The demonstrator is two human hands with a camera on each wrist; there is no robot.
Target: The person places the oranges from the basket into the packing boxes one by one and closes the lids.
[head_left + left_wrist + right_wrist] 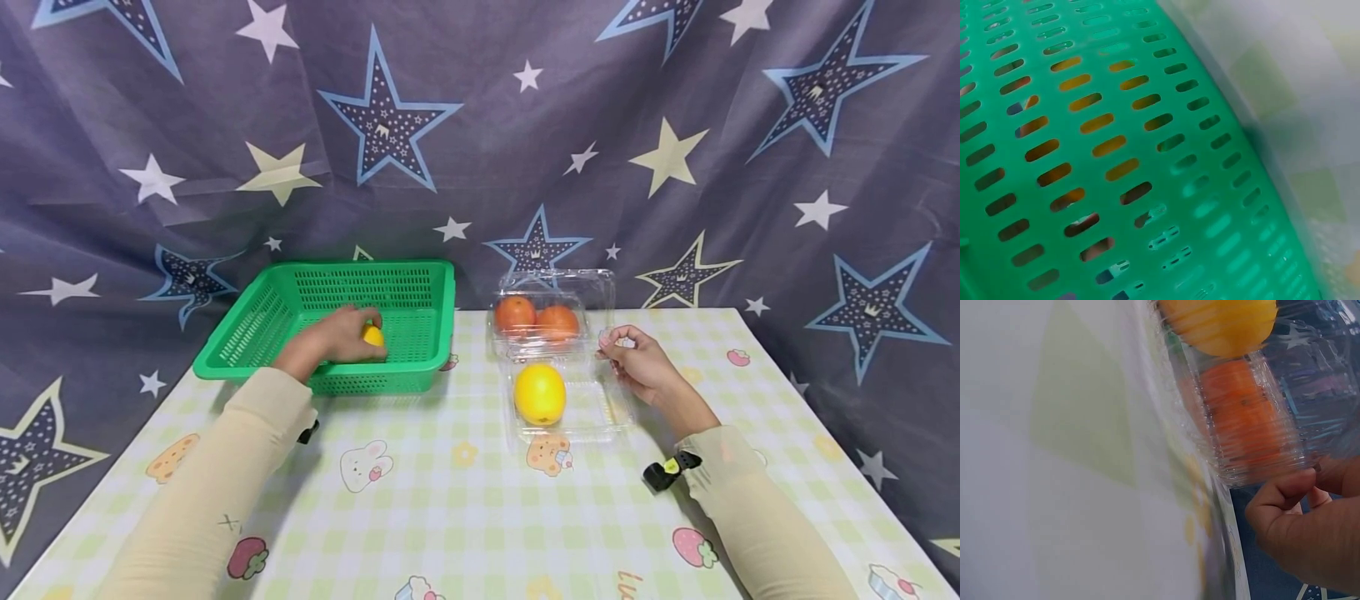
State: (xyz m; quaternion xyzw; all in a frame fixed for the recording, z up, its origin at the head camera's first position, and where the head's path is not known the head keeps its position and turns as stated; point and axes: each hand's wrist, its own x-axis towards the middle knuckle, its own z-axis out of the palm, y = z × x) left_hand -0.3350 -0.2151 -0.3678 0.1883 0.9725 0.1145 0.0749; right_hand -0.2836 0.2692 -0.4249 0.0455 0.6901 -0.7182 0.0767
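Note:
My left hand [348,335] reaches down into the green basket [442,333], its fingers curled round a yellow round fruit [372,336]. Through the slots of the basket wall in the left wrist view, patches of the yellow fruit [1109,145] show. On the right, my right hand [641,362] pinches the edge of a clear plastic box [600,408] between thumb and forefinger. One large yellow fruit [540,394] sits in the left half of that box. Behind it, two orange fruits [516,314] lie side by side in clear plastic with a raised lid [600,292].
A checked, cartoon-printed cloth [450,517] covers the table. Close behind the basket and the boxes hangs a dark curtain [480,192] with stars. A black strap camera [663,473] is at my right wrist, low over the table.

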